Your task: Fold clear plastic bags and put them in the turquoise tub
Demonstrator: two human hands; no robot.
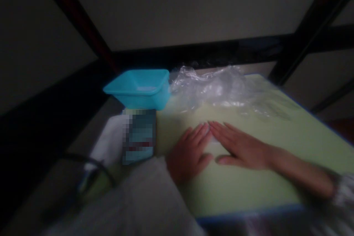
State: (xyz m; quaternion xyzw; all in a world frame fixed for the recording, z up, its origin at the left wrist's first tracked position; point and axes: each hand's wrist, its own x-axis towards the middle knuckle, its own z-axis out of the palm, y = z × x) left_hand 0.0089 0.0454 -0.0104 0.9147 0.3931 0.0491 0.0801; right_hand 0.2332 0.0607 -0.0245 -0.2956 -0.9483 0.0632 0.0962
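Note:
My left hand (188,153) and my right hand (239,143) lie flat on a pale green mat (249,188), fingers stretched out and fingertips touching. They seem to press a small clear piece lying between them, too faint to name. Just beyond the fingertips is a crumpled heap of clear plastic wrap (218,88).
A turquoise plastic tub (139,88) stands at the mat's far left corner. In front of it lies a dark phone-like item (139,136) on white cloth (106,143). A black cable (91,164) loops at the left. Dark frame bars (193,53) run behind the mat.

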